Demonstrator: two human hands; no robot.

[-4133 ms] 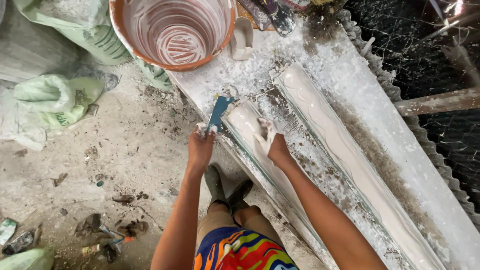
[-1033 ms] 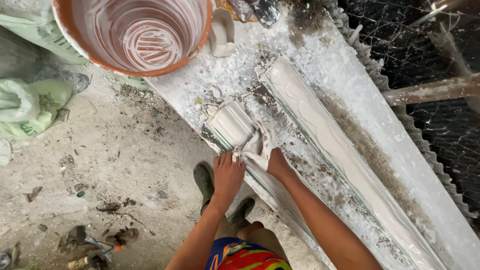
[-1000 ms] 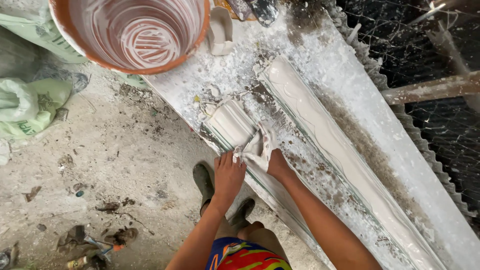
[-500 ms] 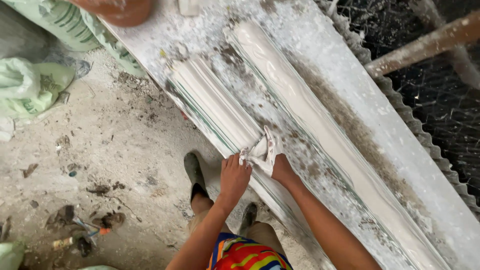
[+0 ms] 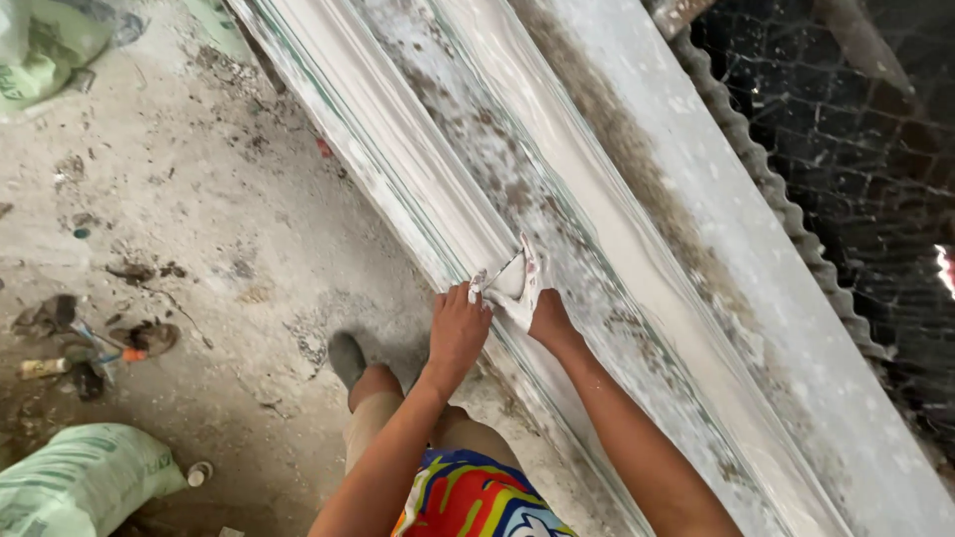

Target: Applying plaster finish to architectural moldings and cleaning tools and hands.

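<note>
A long white plaster moulding (image 5: 398, 149) lies along the near edge of a plaster-smeared workbench (image 5: 796, 328). A second white moulding (image 5: 587, 169) runs beside it, farther in. Both my hands grip a small plaster-caked scraper (image 5: 509, 278) that rests across the near moulding. My left hand (image 5: 456, 328) holds its near end, at the bench's edge. My right hand (image 5: 550, 320) holds its far side, fingers coated in white plaster. My forearms reach up from the bottom of the view.
The dusty concrete floor (image 5: 199, 249) on the left carries scattered debris (image 5: 90, 348) and green sacks (image 5: 85, 482), another sack (image 5: 50, 45) at the top left. My foot (image 5: 348, 356) stands beside the bench. Corrugated sheet (image 5: 766, 179) and wire mesh (image 5: 865, 149) bound the bench's far side.
My hands and the scraper have slid down the length of the near moulding. The bucket and the moulding's far end have left the view.
</note>
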